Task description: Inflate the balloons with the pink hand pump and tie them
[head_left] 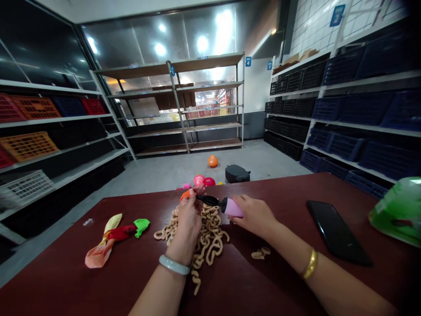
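My left hand (190, 215) pinches the neck of an orange balloon (186, 194) and holds it against the black nozzle of a pink hand pump (230, 206). My right hand (255, 215) is wrapped round the pump's pink body. Both hands hover over a heap of tan chain links (207, 239) on the dark red table (250, 281). A pale jade bangle sits on my left wrist, a gold one on my right.
Flat balloons, yellow, red, green and peach (112, 237), lie at the left of the table. A black phone (337, 232) and a green plastic bag (399, 210) lie at the right. Inflated balloons (212, 161) and a dark bag (237, 173) sit on the floor. Shelving with crates lines the walls.
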`<state>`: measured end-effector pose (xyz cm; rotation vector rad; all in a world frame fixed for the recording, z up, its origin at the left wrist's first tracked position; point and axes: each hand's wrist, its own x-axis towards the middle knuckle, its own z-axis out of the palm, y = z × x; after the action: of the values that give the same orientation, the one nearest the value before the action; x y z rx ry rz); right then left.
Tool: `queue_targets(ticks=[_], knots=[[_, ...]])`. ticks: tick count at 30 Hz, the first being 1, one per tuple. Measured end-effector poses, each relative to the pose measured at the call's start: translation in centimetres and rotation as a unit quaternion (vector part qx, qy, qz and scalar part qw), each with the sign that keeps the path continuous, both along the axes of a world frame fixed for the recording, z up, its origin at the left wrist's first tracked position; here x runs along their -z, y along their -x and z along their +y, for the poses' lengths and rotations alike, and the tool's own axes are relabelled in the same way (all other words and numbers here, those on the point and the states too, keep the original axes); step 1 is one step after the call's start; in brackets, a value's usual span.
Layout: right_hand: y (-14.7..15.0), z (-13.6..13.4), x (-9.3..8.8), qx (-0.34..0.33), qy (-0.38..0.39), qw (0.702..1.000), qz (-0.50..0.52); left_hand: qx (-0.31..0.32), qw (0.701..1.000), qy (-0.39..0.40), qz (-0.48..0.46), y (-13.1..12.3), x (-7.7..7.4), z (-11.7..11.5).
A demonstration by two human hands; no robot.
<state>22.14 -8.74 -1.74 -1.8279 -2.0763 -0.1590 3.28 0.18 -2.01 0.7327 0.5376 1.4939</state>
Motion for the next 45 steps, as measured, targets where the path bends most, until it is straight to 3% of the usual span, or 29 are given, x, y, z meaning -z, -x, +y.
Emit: queue_targets(ticks=[7, 15, 22, 28, 35, 40, 45], knots=[[0.0, 0.0, -0.1, -0.004, -0.016, 1.000, 0.017, 0.043, 0.999, -0.017, -0.002, -1.2, 0.7, -1.0], [0.3, -0.4, -0.8, -0.020, 0.012, 0.998, 0.051, 0.049, 0.997, 0.013, 0.053, -2.0, -0.6, -2.9], [1.5, -0.7, -0.7, -0.038, 0.034, 0.997, 0.061, 0.039, 0.999, 0.000, -0.028, -2.5, -1.8, -3.6], [2.5, -0.7, -1.0, -0.051, 0.024, 0.997, 0.055, -0.016, 0.997, -0.025, -0.072, 0.6, -3.6, -1.7], [1.0, -0.9, -0.9, -0.061, 0.033, 0.997, 0.026, -0.099, 0.988, -0.044, -0.108, 5.6, -5.4, 0.8], [-0.3, -0.3, -0.4, -0.056, 0.035, 0.998, -0.012, -0.024, 0.990, -0.053, -0.131, 5.8, -5.0, 0.9], [-0.6, -0.3, -0.7, -0.036, 0.032, 0.998, -0.038, 0.019, 0.990, -0.038, -0.137, 3.0, -3.4, 0.2]])
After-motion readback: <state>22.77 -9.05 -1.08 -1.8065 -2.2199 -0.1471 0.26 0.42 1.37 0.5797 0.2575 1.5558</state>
